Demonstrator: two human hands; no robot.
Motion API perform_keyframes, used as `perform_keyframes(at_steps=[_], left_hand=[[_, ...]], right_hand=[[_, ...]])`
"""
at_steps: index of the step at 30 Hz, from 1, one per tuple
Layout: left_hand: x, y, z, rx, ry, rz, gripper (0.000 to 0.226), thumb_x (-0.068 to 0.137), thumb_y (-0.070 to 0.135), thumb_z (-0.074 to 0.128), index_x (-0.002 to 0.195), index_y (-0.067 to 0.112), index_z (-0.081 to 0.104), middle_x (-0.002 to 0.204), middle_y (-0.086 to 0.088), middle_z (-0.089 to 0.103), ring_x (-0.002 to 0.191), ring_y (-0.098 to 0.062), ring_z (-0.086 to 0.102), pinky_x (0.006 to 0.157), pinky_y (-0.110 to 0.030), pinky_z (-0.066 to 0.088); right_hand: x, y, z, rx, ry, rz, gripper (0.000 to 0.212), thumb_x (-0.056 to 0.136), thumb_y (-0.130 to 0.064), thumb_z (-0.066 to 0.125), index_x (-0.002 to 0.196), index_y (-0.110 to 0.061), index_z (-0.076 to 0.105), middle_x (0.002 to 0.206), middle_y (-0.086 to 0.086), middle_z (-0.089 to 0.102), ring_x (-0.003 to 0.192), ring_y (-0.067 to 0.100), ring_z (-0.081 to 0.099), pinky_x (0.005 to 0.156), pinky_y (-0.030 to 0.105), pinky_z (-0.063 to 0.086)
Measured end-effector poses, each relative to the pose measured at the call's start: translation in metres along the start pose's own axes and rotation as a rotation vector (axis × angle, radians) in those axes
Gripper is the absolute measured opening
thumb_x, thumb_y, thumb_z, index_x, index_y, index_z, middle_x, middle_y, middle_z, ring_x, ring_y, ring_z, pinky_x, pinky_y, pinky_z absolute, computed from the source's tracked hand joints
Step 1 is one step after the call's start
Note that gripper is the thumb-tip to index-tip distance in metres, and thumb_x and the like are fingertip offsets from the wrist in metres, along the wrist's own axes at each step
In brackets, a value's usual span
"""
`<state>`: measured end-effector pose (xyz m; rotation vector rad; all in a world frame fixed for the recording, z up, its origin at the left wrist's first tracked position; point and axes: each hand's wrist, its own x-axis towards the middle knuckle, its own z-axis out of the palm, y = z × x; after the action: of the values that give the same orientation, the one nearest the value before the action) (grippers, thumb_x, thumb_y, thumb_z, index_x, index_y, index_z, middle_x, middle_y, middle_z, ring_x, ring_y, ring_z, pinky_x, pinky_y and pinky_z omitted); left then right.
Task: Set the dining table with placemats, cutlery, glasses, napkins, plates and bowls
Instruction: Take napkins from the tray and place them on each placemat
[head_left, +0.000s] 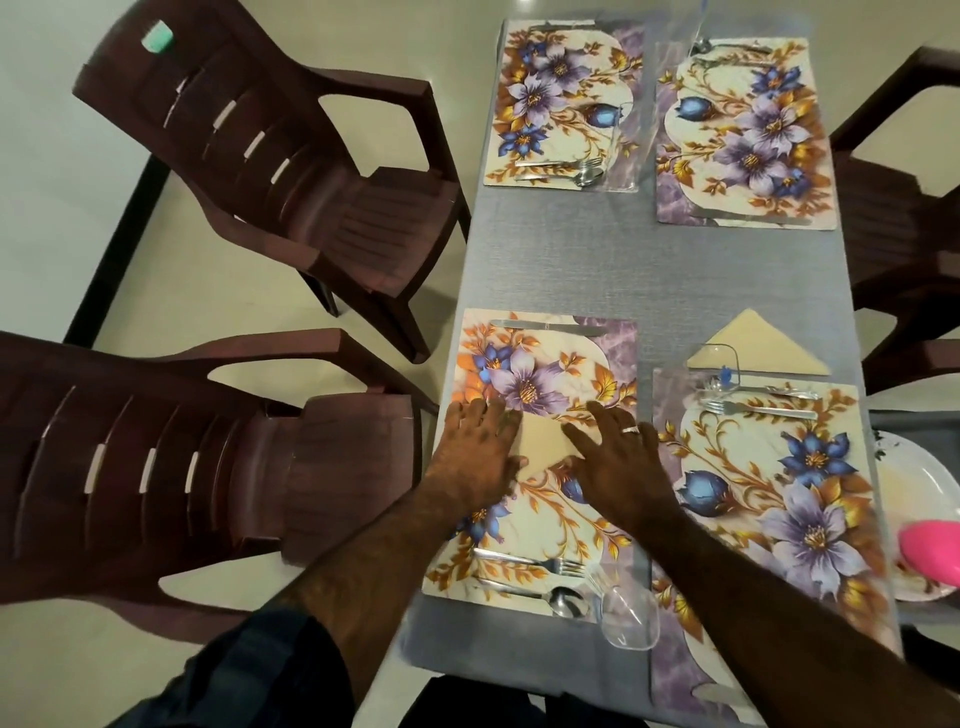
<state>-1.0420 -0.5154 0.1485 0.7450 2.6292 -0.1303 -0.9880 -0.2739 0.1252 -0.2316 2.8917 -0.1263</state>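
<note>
Your two hands lie flat, fingers spread, on a cream napkin (545, 441) in the middle of the near-left placemat (540, 379). Your left hand (475, 457) presses the napkin's left side and your right hand (618, 462), wearing a ring, presses its right side.

On that placemat a knife (545, 325) lies along the far edge, and a fork (530, 561) and spoon (540, 595) lie along the near edge, with a clear glass (628, 618) just beside them.

To the right, the near-right placemat (769, 467) carries cutlery at its far edge, a clear glass (719, 366) and a folded triangular napkin (758, 345) just beyond it. Two more placemats lie at the far end of the grey table (623, 265), each with cutlery. Brown plastic chairs (270, 171) stand on the left. A white plate (914, 493) shows at the right edge.
</note>
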Motion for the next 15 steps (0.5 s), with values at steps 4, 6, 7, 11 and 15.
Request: perform_keyframes(at_steps=[4,6,7,11,15], left_hand=[[-0.008,0.012,0.001,-0.043,0.030,-0.088,0.071,0.106,0.064,0.028,0.164,0.024,0.025,0.172,-0.013,0.022,0.156,-0.040,0.020,0.126,-0.062,0.008],[-0.010,0.012,0.005,-0.039,0.056,-0.074,0.070,0.106,0.063,0.024,0.166,0.028,0.018,0.176,-0.013,0.005,0.160,-0.041,0.007,0.125,-0.064,0.001],[-0.011,0.011,0.009,-0.030,0.074,-0.055,0.069,0.106,0.063,0.022,0.167,0.030,0.015,0.176,-0.012,-0.002,0.161,-0.041,0.001,0.124,-0.065,-0.002],[-0.012,0.000,0.018,-0.029,0.051,-0.056,0.070,0.105,0.065,0.013,0.167,0.036,0.001,0.175,-0.010,-0.016,0.160,-0.040,-0.015,0.122,-0.067,-0.011],[-0.012,-0.012,0.026,-0.044,0.034,-0.077,0.071,0.102,0.072,0.005,0.166,0.041,-0.003,0.174,-0.006,-0.024,0.159,-0.038,-0.021,0.122,-0.071,-0.007]], right_hand=[[0.001,-0.007,-0.002,0.055,0.011,0.093,0.059,0.099,-0.045,0.055,0.155,-0.029,0.043,0.170,0.014,0.021,0.154,0.042,0.021,0.116,0.067,0.025],[0.001,-0.015,-0.003,0.052,0.021,0.008,0.059,0.103,-0.051,0.041,0.159,-0.033,0.032,0.174,0.011,0.008,0.158,0.040,0.010,0.119,0.068,0.017],[0.002,-0.019,-0.001,0.051,0.011,-0.034,0.060,0.105,-0.055,0.034,0.161,-0.036,0.026,0.175,0.009,0.000,0.160,0.038,0.002,0.121,0.069,0.012],[0.010,-0.024,0.006,0.045,-0.035,-0.088,0.063,0.106,-0.065,0.016,0.164,-0.041,0.016,0.174,0.007,-0.013,0.159,0.035,-0.017,0.121,0.072,-0.001],[0.007,-0.022,0.012,0.005,-0.047,-0.080,0.069,0.104,-0.070,0.015,0.165,-0.039,0.015,0.174,0.010,-0.012,0.159,0.036,-0.016,0.120,0.073,0.000]])
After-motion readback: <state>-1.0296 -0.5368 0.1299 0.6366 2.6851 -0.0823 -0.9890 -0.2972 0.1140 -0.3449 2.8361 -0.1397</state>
